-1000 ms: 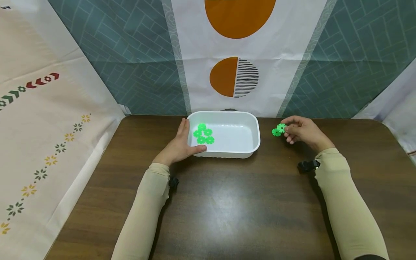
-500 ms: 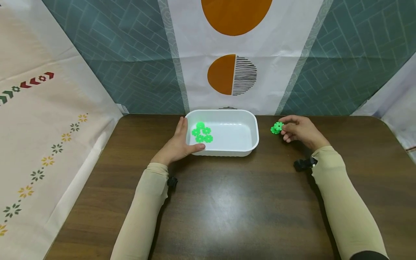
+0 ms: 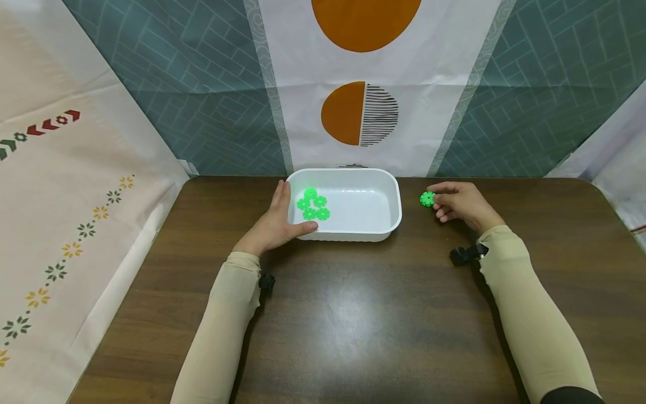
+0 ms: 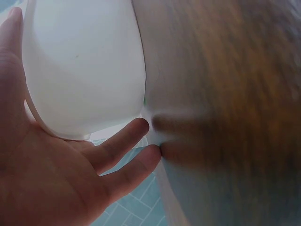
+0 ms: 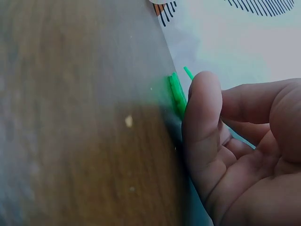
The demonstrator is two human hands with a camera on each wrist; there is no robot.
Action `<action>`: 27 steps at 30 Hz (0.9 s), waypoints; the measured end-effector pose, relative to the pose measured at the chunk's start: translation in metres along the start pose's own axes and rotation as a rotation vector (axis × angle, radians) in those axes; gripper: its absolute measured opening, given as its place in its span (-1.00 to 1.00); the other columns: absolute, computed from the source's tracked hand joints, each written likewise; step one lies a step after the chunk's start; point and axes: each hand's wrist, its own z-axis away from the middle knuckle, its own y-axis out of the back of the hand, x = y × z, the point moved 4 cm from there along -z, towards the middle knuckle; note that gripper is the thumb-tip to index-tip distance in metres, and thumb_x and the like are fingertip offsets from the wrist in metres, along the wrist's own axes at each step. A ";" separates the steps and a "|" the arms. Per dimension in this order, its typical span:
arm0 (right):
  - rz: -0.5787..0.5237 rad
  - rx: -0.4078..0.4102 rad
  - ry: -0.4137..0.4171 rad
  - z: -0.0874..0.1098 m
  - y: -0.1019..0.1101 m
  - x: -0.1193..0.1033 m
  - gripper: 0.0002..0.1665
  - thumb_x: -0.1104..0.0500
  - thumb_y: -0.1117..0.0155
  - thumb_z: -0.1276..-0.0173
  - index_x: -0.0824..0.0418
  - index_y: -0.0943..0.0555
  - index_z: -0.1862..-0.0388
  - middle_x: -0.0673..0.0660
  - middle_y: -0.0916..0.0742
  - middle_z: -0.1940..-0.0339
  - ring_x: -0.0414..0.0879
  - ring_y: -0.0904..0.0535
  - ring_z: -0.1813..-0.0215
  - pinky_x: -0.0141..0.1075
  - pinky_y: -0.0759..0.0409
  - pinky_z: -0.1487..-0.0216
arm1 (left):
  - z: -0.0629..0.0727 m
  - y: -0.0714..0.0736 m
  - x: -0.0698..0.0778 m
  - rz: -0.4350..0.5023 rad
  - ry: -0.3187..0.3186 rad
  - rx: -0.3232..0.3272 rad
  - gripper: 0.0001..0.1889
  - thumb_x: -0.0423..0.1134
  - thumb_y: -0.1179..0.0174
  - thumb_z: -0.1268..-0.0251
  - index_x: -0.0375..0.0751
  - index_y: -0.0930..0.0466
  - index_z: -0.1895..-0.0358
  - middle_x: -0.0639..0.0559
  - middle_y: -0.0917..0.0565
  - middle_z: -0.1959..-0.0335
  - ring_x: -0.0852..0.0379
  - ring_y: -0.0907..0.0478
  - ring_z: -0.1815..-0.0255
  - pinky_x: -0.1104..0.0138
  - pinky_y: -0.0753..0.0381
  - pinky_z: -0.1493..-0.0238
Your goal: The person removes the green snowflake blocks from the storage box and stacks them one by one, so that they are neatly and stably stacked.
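Note:
My left hand [image 3: 272,224] rests with straight fingers against the left end of a white plastic tray [image 3: 375,231], its thumb along the front rim. Several green flower-shaped discs [image 3: 322,213] lie flat in the tray's left half. Right of the tray, my right hand [image 3: 461,205] pinches a thin green flower-shaped disc [image 5: 188,72] between thumb and index finger. Under it, more green discs [image 5: 177,96] lie stacked on the table; how many cannot be told. From the head view, held and stacked pieces overlap into one green shape [image 3: 427,198].
The tray stands near the back edge of a dark wooden table [image 3: 348,314]. A patterned cloth [image 3: 217,112] hangs just behind that edge. Another cloth [image 3: 101,224] hangs along the left side. Black wrist cameras sit on both wrists.
My right hand has moved slightly left, bringing its disc over the other green pieces until they line up in the head view. The left hand and tray keep their places.

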 end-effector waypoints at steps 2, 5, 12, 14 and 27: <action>0.009 0.006 0.002 -0.001 -0.001 -0.001 -0.50 0.32 -0.08 -0.57 0.45 -0.37 -0.42 0.11 -0.64 0.42 -0.15 -0.60 0.49 -0.26 -0.68 0.37 | 0.000 0.000 0.000 -0.001 0.002 -0.001 0.35 0.39 -0.32 -0.13 -0.07 0.55 -0.62 0.01 0.50 -0.64 -0.21 0.03 -0.59 -0.05 -0.20 -0.44; 0.021 0.007 0.002 -0.002 -0.001 -0.001 -0.51 0.33 -0.07 -0.56 0.46 -0.38 -0.41 0.11 -0.64 0.44 -0.13 -0.61 0.51 -0.25 -0.69 0.38 | 0.000 0.001 0.001 -0.003 0.004 -0.002 0.35 0.39 -0.32 -0.13 -0.06 0.55 -0.62 0.02 0.50 -0.64 -0.21 0.02 -0.58 -0.04 -0.20 -0.43; 0.043 0.002 -0.010 -0.003 -0.001 -0.003 -0.50 0.35 -0.05 -0.55 0.50 -0.37 -0.41 0.12 -0.64 0.47 -0.14 -0.62 0.52 -0.23 -0.70 0.38 | 0.000 0.000 0.001 -0.001 0.000 0.002 0.35 0.39 -0.32 -0.13 -0.07 0.54 -0.63 0.02 0.50 -0.65 -0.20 0.04 -0.59 -0.06 -0.19 -0.44; 0.051 0.007 -0.011 -0.003 -0.001 -0.003 -0.50 0.36 -0.04 -0.55 0.51 -0.37 -0.40 0.13 -0.64 0.47 -0.15 -0.62 0.53 -0.23 -0.70 0.38 | 0.000 0.000 0.001 0.000 -0.002 0.001 0.35 0.39 -0.33 -0.13 -0.07 0.54 -0.63 0.02 0.50 -0.65 -0.20 0.05 -0.59 -0.06 -0.19 -0.44; 0.138 0.003 -0.005 -0.005 -0.001 -0.007 -0.53 0.35 -0.02 -0.57 0.47 -0.42 -0.40 0.19 -0.61 0.39 -0.11 -0.61 0.48 -0.22 -0.69 0.36 | 0.001 0.000 0.001 -0.007 0.010 -0.009 0.35 0.38 -0.32 -0.14 -0.07 0.57 -0.61 0.10 0.55 -0.63 -0.22 0.08 -0.60 -0.06 -0.15 -0.45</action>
